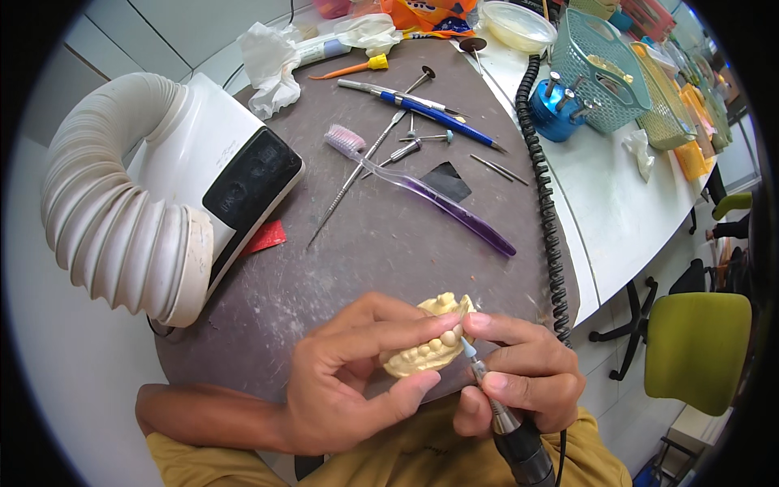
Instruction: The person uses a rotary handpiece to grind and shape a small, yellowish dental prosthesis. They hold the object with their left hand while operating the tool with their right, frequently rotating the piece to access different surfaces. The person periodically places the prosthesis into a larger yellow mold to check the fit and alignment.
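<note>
Ok, L hand [337, 373] has its grip on tooth model [422, 357], nr side of toothbrush [479, 230]; R hand [531, 369] grasps drill [505, 418], bluish tip [468, 347] by model. Prob. grinding step; next move likely needs model steady, light tip pressure.

The head view looks steeply down, at close range, from above the near edge of the counter [381, 243], facing its far edge. Left hand [329, 369] and right hand [527, 369] sit low in its wide fisheye circle.
</note>
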A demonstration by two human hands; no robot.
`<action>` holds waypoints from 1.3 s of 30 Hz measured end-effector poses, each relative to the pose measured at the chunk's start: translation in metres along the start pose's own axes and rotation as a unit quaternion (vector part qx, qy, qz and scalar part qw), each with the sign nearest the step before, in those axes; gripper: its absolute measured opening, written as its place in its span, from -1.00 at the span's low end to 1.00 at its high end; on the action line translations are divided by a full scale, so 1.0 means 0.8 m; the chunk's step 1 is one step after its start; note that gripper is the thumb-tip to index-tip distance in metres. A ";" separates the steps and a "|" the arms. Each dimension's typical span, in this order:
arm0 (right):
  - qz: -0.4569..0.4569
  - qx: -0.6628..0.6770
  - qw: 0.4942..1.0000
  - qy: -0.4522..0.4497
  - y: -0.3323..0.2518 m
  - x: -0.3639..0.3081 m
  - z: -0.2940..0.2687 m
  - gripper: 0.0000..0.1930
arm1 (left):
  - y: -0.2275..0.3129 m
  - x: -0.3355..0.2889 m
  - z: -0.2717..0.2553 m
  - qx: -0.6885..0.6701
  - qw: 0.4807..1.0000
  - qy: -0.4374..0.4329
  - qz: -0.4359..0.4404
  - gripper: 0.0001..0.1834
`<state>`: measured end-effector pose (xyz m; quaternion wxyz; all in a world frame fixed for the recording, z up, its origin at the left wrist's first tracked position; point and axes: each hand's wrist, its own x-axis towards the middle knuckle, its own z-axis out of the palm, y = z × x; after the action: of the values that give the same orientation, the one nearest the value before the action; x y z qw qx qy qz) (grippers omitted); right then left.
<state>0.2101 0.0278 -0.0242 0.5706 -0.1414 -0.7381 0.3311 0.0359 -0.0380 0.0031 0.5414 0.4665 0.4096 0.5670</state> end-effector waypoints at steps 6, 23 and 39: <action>0.021 0.017 0.999 0.027 -0.002 -0.001 -0.014 -0.68 | 0.001 -0.004 0.001 0.003 1.000 -0.013 -0.017 -0.57; 0.008 -0.038 0.998 -0.044 -0.004 -0.002 -0.017 -0.72 | 0.001 -0.005 -0.001 0.060 0.998 -0.008 -0.015 -0.50; -0.012 -0.035 0.999 -0.036 0.000 -0.005 -0.014 -0.74 | -0.004 0.001 0.000 0.095 0.995 -0.003 0.018 -0.52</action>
<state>0.2219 0.0295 -0.0258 0.5424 -0.1407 -0.7707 0.3033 0.0363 -0.0372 0.0003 0.4858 0.5251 0.4510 0.5337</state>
